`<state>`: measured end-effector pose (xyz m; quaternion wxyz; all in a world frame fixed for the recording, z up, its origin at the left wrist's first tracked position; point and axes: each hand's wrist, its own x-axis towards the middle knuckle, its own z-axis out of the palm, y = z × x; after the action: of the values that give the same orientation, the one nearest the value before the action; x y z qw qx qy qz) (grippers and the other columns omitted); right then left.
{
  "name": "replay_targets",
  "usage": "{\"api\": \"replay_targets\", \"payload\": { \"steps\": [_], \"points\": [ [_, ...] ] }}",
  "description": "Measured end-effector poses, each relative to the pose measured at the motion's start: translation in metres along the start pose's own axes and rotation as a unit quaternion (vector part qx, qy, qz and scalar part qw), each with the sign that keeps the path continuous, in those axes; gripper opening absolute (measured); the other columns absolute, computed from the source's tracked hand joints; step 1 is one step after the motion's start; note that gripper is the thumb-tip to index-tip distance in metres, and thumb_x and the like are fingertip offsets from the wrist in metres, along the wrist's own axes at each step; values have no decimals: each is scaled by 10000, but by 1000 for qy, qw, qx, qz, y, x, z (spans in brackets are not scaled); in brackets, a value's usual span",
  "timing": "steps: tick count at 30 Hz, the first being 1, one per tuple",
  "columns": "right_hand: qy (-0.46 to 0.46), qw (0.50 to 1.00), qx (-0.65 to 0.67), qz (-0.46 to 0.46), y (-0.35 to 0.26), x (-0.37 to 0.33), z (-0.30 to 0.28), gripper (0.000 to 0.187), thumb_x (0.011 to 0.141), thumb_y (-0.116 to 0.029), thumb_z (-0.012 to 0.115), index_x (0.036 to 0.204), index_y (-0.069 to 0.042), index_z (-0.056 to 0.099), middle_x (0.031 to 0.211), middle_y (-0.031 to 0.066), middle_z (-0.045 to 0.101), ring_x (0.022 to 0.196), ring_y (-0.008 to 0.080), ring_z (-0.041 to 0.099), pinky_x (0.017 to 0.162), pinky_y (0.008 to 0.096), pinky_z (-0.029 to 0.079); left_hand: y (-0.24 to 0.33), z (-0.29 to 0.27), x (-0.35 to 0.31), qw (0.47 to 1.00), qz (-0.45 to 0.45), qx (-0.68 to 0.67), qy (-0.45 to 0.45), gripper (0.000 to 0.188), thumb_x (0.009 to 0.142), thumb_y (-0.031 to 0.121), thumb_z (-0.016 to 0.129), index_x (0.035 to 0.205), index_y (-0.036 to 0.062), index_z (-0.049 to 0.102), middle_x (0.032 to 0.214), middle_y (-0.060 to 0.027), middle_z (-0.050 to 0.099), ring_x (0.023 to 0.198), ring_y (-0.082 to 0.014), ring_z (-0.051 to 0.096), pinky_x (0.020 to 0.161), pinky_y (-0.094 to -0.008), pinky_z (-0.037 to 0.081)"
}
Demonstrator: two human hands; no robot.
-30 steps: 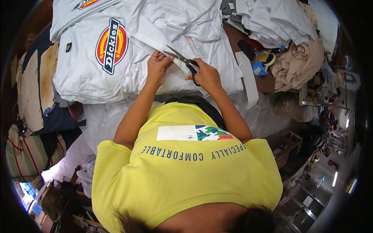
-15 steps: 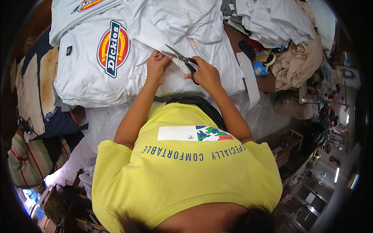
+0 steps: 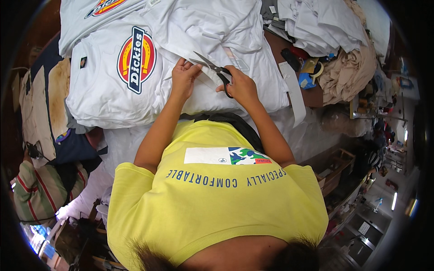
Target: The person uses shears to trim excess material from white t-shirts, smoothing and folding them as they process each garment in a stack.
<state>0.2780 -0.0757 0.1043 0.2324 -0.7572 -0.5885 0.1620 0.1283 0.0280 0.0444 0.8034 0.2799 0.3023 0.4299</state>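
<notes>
My right hand (image 3: 243, 86) grips a pair of scissors (image 3: 209, 62) with black handles, fingers through and around the loops. The steel blades point up and left, parted a little, over the edge of a white T-shirt (image 3: 205, 29). My left hand (image 3: 183, 80) pinches that shirt's edge between thumb and fingers, right beside the blades. Whether the blades have a thread or cloth between them is too small to tell. Under and beside this shirt lie more white T-shirts (image 3: 97, 97), one with a red, yellow and blue printed emblem on its front.
Right of the shirts hangs a long white strip (image 3: 293, 92). Beyond it are a tape roll (image 3: 318, 69), a blue packet (image 3: 306, 81), white cloth (image 3: 316, 27) and beige cloth (image 3: 346, 74). At the left edge sits a person in a striped top (image 3: 45, 189), near dark and tan cloth.
The shirts and surroundings sit slightly further right and lower in the picture. Both hands keep nearly the same pose on the shirt edge and the scissors.
</notes>
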Motion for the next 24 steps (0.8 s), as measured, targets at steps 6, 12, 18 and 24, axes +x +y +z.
{"api": "replay_targets", "payload": {
  "steps": [6, 12, 18, 24],
  "points": [
    [-19, 999, 15, 30, 9, 2, 10, 550, 579, -352, 775, 1000, -83, 545, 661, 125, 582, 635, 303, 591, 565, 368, 442, 7, 4, -2, 1000, -1, -2, 0, 379, 758, -47, 603, 1104, 55, 487, 951, -36, 608, 840, -115, 586, 725, -252, 493],
    [-18, 999, 16, 27, 19, 1, 17, 583, 576, -411, 750, 1002, -81, 528, 735, 127, 622, 707, 340, 603, 598, 402, 460, 7, -8, 6, 1000, -4, -20, 12, 391, 770, -60, 584, 1129, 39, 464, 983, -62, 612, 820, -125, 597, 706, -239, 506],
    [-9, 1000, -9, -8, -4, 13, 7, 622, 567, -438, 747, 1023, -86, 510, 828, 118, 637, 737, 338, 604, 611, 407, 460, 6, -8, 5, 1000, 8, -14, 4, 400, 766, -68, 583, 1132, 46, 466, 962, -50, 610, 823, -121, 594, 704, -239, 507],
    [-30, 999, -22, -11, 10, 16, 17, 574, 583, -421, 750, 988, -82, 524, 725, 146, 627, 702, 344, 607, 587, 417, 459, 3, -11, 5, 1000, 6, -1, 10, 412, 761, -72, 586, 1136, 48, 464, 943, -41, 608, 824, -122, 592, 719, -242, 504]
  ]
}}
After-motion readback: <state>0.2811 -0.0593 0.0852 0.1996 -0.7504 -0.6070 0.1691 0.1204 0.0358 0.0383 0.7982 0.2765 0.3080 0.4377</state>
